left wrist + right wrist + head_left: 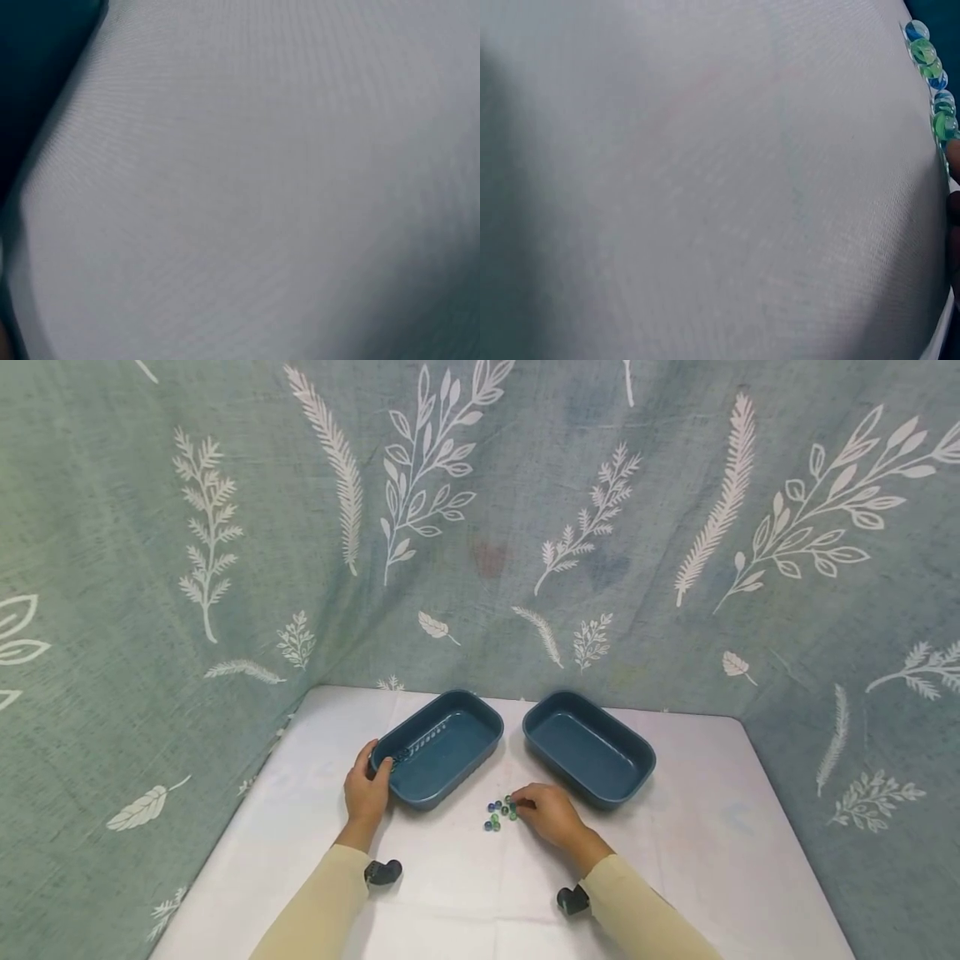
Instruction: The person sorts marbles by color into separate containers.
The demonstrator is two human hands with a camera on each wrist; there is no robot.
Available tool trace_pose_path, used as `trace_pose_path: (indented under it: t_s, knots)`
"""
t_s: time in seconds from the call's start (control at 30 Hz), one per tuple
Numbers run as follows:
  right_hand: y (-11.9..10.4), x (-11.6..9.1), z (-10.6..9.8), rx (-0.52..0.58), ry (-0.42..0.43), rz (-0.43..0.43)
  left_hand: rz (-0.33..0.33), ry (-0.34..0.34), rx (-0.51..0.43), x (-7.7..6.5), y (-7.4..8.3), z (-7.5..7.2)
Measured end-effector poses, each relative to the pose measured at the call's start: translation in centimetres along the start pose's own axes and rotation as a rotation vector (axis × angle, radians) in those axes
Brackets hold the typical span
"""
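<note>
First, the head view, with 12 o'clock pointing away from the person. A loose cluster of small, round, clear glass marbles with blue and green swirls (505,811) lies on the flat white cloth-covered table (465,877). From the cluster, a deep, glossy, dark teal, rounded rectangular tray (450,756) stands between 10 and 11 o'clock. A matching dark teal rounded rectangular tray (588,752) stands at 2 o'clock.

The left hand (367,792) grips the first tray on its 8-to-9 o'clock side, thumb over the rim and fingers along the outer wall. Small dark shapes lie inside the tray near that thumb, too small to identify. The right hand (551,814) is at 3 o'clock of the marbles, fingers bent and fingertips at the cluster's edge; whether they have hold of a marble cannot be told. Each pale yellow sleeve (318,902) has a small black device (385,872) at the wrist.

Next, the left wrist view: part of a dark teal tray fills 10 o'clock, and a sliver of skin shows at 8 o'clock. White cloth occupies the centre.

Last, the right wrist view: marbles line the edge from 2 to 3 o'clock. Fingertips (954,161) at 3 o'clock adjoin the lowest marbles; their grip is cut off by the frame.
</note>
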State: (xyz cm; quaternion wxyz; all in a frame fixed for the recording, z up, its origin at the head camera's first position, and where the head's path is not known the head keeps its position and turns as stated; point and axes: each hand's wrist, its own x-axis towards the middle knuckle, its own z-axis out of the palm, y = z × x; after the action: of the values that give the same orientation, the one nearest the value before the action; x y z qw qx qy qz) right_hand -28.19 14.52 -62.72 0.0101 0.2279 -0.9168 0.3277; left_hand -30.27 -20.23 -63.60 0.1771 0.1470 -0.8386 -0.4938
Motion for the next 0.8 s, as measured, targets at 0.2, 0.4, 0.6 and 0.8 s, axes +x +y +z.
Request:
trace_pose_path:
  t_s: [0.2, 0.4, 0.6, 0.8]
  knots:
    - [0.0, 0.3, 0.3, -0.051, -0.027, 0.032, -0.003, 0.01, 0.001, 0.1, 0.0, 0.1]
    - [0.1, 0.4, 0.8, -0.043, -0.006, 0.053, -0.002, 0.019, 0.047, 0.5, -0.7, 0.4]
    - [-0.4, 0.2, 1.0, -0.018, 0.008, 0.08, 0.008, 0.027, 0.053, 0.5, -1.2, 0.4]
    - [-0.3, 0.0, 0.8, -0.002, 0.007, 0.094, 0.01, 0.022, 0.056, 0.4, -1.3, 0.5]
